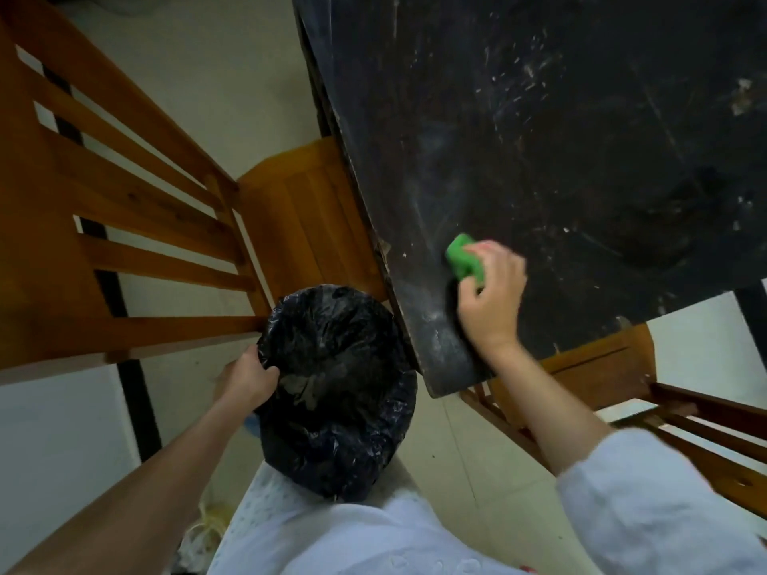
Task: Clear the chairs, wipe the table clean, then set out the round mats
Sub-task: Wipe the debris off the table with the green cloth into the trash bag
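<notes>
Right hand (489, 296) fingers clamped on green sponge (465, 261), pressed on dark table (581, 159) near corner. Left hand (249, 377) grips lined bin (336, 392) rim just below edge. Best: sweep crumbs toward corner, bin tucked under lip. Mats unseen.

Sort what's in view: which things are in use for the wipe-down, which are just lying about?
In use: green sponge in right hand; dark table; bin with black liner held at its rim by left hand.
Lying about: wooden chairs; pale bag on the floor.

Right hand (492, 292) pressing sponge (464, 259) (green), dark table (581, 139)
</notes>
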`<state>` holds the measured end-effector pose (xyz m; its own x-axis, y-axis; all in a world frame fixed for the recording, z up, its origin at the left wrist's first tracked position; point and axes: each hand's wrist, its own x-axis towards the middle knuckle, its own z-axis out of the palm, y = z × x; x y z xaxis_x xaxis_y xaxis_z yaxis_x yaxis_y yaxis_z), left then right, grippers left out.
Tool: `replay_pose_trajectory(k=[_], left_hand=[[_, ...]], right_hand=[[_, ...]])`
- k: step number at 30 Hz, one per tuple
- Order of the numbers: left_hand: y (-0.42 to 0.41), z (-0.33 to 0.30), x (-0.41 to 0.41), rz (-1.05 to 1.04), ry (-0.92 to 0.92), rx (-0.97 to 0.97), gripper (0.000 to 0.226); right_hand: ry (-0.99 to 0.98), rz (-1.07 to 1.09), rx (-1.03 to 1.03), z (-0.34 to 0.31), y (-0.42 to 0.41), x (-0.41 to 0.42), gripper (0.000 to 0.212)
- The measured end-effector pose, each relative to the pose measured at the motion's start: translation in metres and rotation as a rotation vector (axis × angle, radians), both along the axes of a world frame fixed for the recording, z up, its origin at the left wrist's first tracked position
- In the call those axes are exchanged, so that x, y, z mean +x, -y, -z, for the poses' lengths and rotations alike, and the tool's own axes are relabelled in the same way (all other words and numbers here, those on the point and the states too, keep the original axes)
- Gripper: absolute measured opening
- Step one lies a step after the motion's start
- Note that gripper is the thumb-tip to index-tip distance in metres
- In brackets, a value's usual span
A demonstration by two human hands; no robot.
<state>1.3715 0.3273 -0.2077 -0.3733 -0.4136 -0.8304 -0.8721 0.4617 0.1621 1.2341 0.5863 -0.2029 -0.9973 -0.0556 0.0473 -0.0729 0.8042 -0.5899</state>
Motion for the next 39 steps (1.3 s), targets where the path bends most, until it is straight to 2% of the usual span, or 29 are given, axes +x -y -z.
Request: replay_pose_trajectory(k=[2,3,4,6,7,11,12,13,16,17,18,20,23,24,25,28,29,30,33,36,38,39], left_hand=[[0.002,0.0,0.001,0.016,0.016,-0.012,0.037],[0.003,0.0,0.001,0.028,0.025,-0.019,0.037],[0.003,0.001,0.001,0.042,0.033,-0.022,0.037],[0.003,0.002,0.002,0.054,0.043,-0.015,0.037],[0.004,0.002,0.002,0.063,0.042,-0.011,0.037],[0.002,0.001,0.006,0.094,0.04,-0.032,0.034],[0.001,0.0,0.007,0.101,0.031,-0.035,0.034],[0.001,0.001,0.007,0.108,0.023,-0.038,0.034],[0.002,-0.001,0.01,0.122,0.014,-0.034,0.034],[0.002,-0.001,0.011,0.122,0.012,-0.031,0.034],[0.003,-0.001,0.012,0.13,0.002,-0.029,0.034],[0.005,0.002,0.013,0.133,-0.013,-0.028,0.034],[0.007,0.003,0.017,0.141,-0.027,-0.026,0.032],[0.008,0.003,0.018,0.138,-0.03,-0.022,0.032],[0.009,0.004,0.019,0.134,-0.031,-0.013,0.03],[0.012,0.002,0.023,0.159,-0.039,0.006,0.03],[0.013,0.002,0.023,0.165,-0.041,0.008,0.032],[0.014,0.001,0.025,0.175,-0.043,0.014,0.034],[0.015,-0.002,0.029,0.241,-0.069,0.011,0.038],[0.017,-0.004,0.032,0.298,-0.104,0.018,0.041],[0.019,-0.005,0.034,0.271,-0.126,0.045,0.039],[0.019,-0.005,0.035,0.255,-0.136,0.057,0.038]], right_hand=[[0.114,-0.351,-0.105,-0.007,0.023,0.076,0.039],[0.163,-0.461,-0.156,-0.014,0.03,0.102,0.038],[0.196,-0.473,-0.216,-0.018,0.031,0.113,0.037],[0.21,-0.296,-0.318,-0.026,0.021,0.097,0.038],[0.166,-0.178,-0.291,-0.028,0.013,0.081,0.037],[0.039,0.313,-0.026,-0.016,-0.018,0.013,0.038],[0.039,0.349,0.002,-0.013,-0.009,0.015,0.039],[0.061,0.266,0.004,-0.011,0.008,0.025,0.039],[0.22,-0.41,-0.114,-0.015,0.071,0.088,0.045],[0.233,-0.501,-0.143,-0.019,0.078,0.1,0.047],[0.206,-0.464,-0.197,-0.023,0.079,0.094,0.047],[0.086,-0.214,-0.221,-0.029,0.062,0.056,0.047],[0.007,0.227,0.01,-0.034,0.035,0.009,0.042],[0.042,0.248,0.092,-0.03,0.039,0.014,0.044],[0.08,0.136,0.124,-0.025,0.049,0.03,0.047],[0.227,-0.507,-0.05,-0.015,0.081,0.118,0.052],[0.271,-0.599,-0.08,-0.015,0.085,0.141,0.051],[0.279,-0.572,-0.108,-0.016,0.084,0.156,0.051],[0.131,-0.205,-0.169,-0.037,0.075,0.149,0.052],[-0.13,0.099,-0.042,-0.054,0.052,0.111,0.051],[-0.133,0.413,-0.02,-0.048,0.038,0.095,0.044],[-0.048,0.531,-0.024,-0.041,0.036,0.097,0.041]])
